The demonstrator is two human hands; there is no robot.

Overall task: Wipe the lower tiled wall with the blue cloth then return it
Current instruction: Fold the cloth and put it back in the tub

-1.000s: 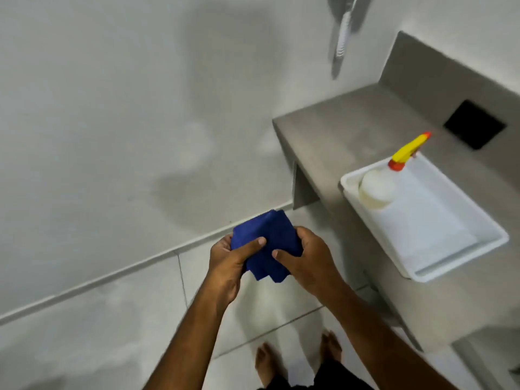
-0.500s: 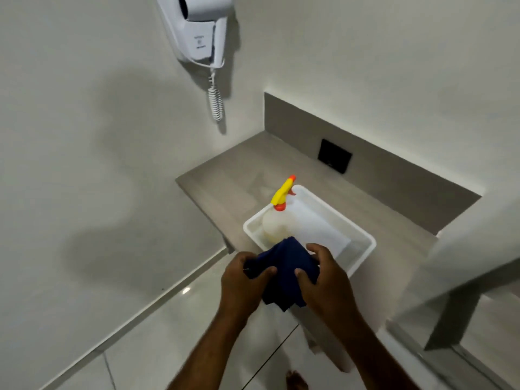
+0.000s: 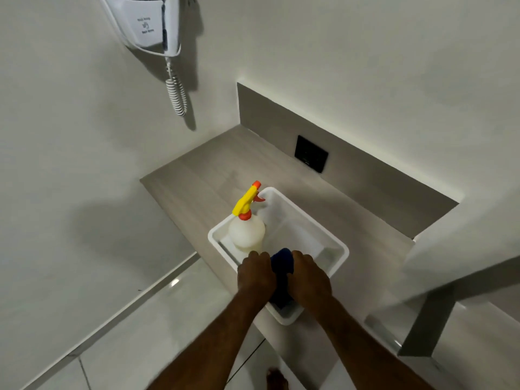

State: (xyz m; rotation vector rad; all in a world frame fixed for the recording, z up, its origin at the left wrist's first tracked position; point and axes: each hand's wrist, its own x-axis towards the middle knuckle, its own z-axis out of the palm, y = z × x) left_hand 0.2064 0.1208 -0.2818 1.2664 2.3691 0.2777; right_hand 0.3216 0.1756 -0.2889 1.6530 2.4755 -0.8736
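The blue cloth (image 3: 281,273) is bunched between both my hands, over the near end of the white tray (image 3: 336,243). My left hand (image 3: 255,273) grips its left side and my right hand (image 3: 308,277) grips its right side. Most of the cloth is hidden by my fingers; its lower part hangs inside the tray. The tiled wall (image 3: 70,206) stands to the left, pale grey, meeting the floor at a low skirting line.
A spray bottle (image 3: 247,229) with a yellow and orange trigger stands in the tray's far left corner. The tray rests on a grey counter (image 3: 197,175). A wall-mounted hair dryer (image 3: 149,26) with a coiled cord hangs above. A black socket (image 3: 311,157) sits on the backsplash.
My view swung from the lower wall up to the counter. Both hands carried the blue cloth forward and down, from over the floor into the near end of the white tray.
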